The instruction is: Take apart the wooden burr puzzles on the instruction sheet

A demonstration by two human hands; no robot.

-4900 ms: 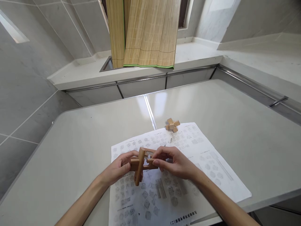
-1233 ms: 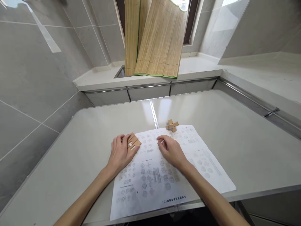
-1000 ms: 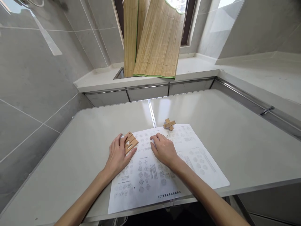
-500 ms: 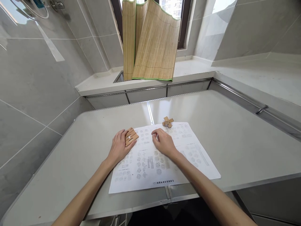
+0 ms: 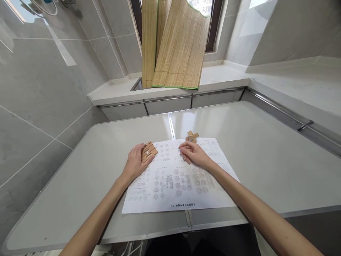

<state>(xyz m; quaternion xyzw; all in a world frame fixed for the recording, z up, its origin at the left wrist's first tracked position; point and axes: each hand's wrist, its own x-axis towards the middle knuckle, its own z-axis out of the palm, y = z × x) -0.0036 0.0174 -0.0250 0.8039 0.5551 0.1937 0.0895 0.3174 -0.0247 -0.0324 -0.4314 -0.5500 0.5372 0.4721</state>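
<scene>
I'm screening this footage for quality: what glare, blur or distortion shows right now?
Head view: pale glare on the table beyond the sheet; head view: window bright and washed out at the top; head view: the sheet's small diagrams too faint to make out; head view: wide-angle stretching, apparently, toward the frame's edges.

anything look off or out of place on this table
The printed sheet looks upside down for the person: its heading sits along the near edge, apparently inverted. A small brown speck also marks the table at near left.
</scene>
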